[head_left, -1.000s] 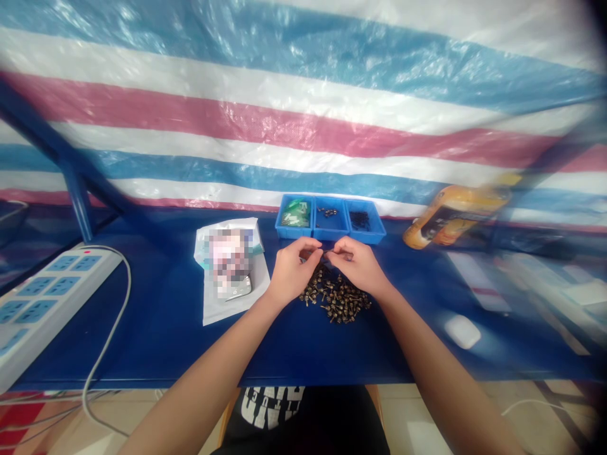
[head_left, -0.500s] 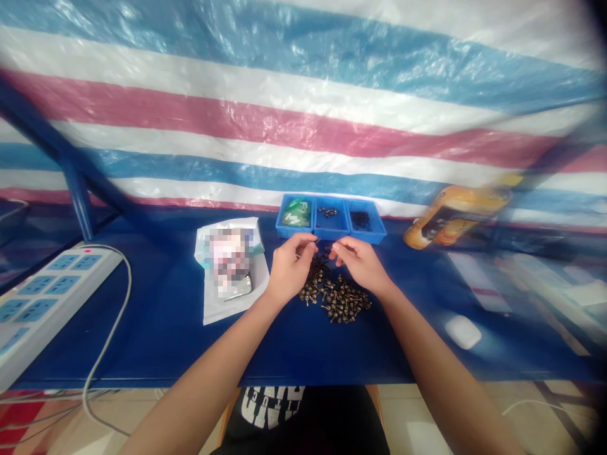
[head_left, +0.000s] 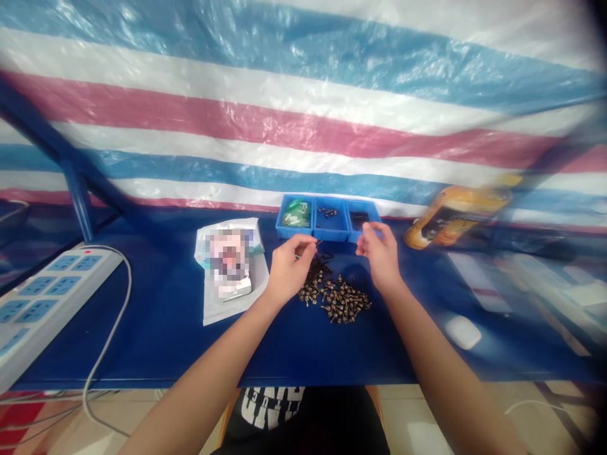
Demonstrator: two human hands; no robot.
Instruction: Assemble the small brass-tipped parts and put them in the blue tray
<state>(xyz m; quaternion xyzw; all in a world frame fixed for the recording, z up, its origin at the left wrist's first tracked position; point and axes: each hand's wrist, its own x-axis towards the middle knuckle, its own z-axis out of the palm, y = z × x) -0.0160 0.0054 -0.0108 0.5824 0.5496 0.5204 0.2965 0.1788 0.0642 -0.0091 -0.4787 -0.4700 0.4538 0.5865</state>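
Observation:
A heap of small brass-and-black parts [head_left: 336, 297] lies on the blue table [head_left: 165, 328] in front of me. My left hand [head_left: 289, 268] hovers at the heap's left end, fingers curled in a pinch on something too small to name. My right hand [head_left: 379, 253] is raised near the right compartment of a blue three-part tray [head_left: 331, 219], fingers pinched together; what they hold is too small to see. The tray holds green-white pieces on the left, a few small parts in the middle and black rings on the right.
A white bag with a phone-like item [head_left: 230, 265] lies left of the heap. A power strip [head_left: 42, 300] with its cable sits at the far left. An orange bottle [head_left: 455, 215] lies at the right, with a white pebble-shaped object [head_left: 462, 332] nearer me. A striped tarp hangs behind.
My hands, pinched together over the heap a second ago, have parted. The right hand has moved up and right toward the tray's right compartment; the left stays by the heap.

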